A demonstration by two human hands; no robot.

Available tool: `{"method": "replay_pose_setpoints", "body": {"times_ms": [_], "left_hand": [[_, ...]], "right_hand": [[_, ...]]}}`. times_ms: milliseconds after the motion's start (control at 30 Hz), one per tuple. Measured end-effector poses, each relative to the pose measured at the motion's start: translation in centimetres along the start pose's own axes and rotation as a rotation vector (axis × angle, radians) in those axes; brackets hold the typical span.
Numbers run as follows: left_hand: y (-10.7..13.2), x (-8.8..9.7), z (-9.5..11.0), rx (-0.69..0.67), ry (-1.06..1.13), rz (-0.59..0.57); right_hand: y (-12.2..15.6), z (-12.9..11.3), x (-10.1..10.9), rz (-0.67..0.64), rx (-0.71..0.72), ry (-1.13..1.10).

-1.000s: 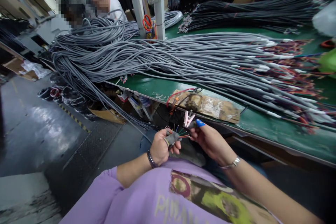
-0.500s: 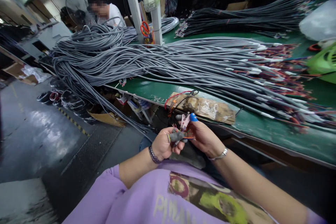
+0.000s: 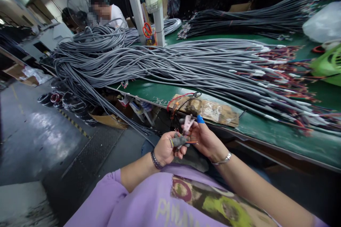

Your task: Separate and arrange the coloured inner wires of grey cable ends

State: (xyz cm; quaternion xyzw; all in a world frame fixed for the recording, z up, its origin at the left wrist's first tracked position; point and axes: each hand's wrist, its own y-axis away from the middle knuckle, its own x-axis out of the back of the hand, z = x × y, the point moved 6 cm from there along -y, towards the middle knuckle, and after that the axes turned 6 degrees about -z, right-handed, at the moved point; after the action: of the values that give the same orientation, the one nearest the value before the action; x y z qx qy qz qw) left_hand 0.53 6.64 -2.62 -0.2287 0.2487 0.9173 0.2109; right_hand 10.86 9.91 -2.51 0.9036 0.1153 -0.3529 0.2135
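Note:
My left hand, with grey covers on its fingers, is closed around thin coloured wires. Orange and dark wire ends stick out to the right of its fingertips, and fine reddish ends show above. Close beside it, my right hand has a blue cover on the thumb and grips a small pale pink clip-like tool. The tool's lower end meets the wires at the left fingertips. My fingers partly hide where they touch. Both hands are in front of my body, just below the table edge.
A long bundle of grey cables spreads over the green table. A taped wooden board lies at its near edge. A white post holds orange-handled scissors. A green basket stands right. Another person sits behind.
My right hand has moved slightly right, its thumb away from the left fingers. The pink tool has turned a little, and the left thumb lies flatter over the wires.

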Motion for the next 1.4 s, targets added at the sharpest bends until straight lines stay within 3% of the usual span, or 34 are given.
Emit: {"method": "replay_pose_setpoints", "body": {"times_ms": [133, 333, 500, 733, 933, 1133, 1267, 1400], "left_hand": [[0.9, -0.3, -0.3, -0.025, -0.054, 0.030], [1.3, -0.7, 0.2, -0.204, -0.080, 0.154], [1.0, -1.1, 0.4, -0.234, -0.129, 0.213], [0.6, -1.0, 0.6, -0.241, -0.158, 0.249], [0.2, -0.7, 0.0, -0.196, -0.174, 0.233], [0.8, -0.6, 0.2, -0.210, -0.140, 0.226], [1.6, -0.4, 0.2, -0.214, -0.124, 0.218], [2.0, -0.4, 0.4, -0.250, -0.078, 0.231]], "right_hand": [[0.4, -0.2, -0.1, -0.029, -0.019, -0.014], [0.5, -0.5, -0.5, -0.038, 0.029, -0.022], [0.4, -0.5, -0.6, -0.059, 0.053, -0.055], [0.8, 0.2, -2.8, -0.307, -0.027, -0.018], [0.4, -0.2, -1.5, -0.164, 0.065, -0.011], [0.1, 0.1, -0.3, -0.070, 0.017, -0.110], [0.2, 0.1, 0.0, -0.039, -0.028, -0.130], [0.4, -0.5, 0.0, -0.026, 0.062, -0.035]]}}
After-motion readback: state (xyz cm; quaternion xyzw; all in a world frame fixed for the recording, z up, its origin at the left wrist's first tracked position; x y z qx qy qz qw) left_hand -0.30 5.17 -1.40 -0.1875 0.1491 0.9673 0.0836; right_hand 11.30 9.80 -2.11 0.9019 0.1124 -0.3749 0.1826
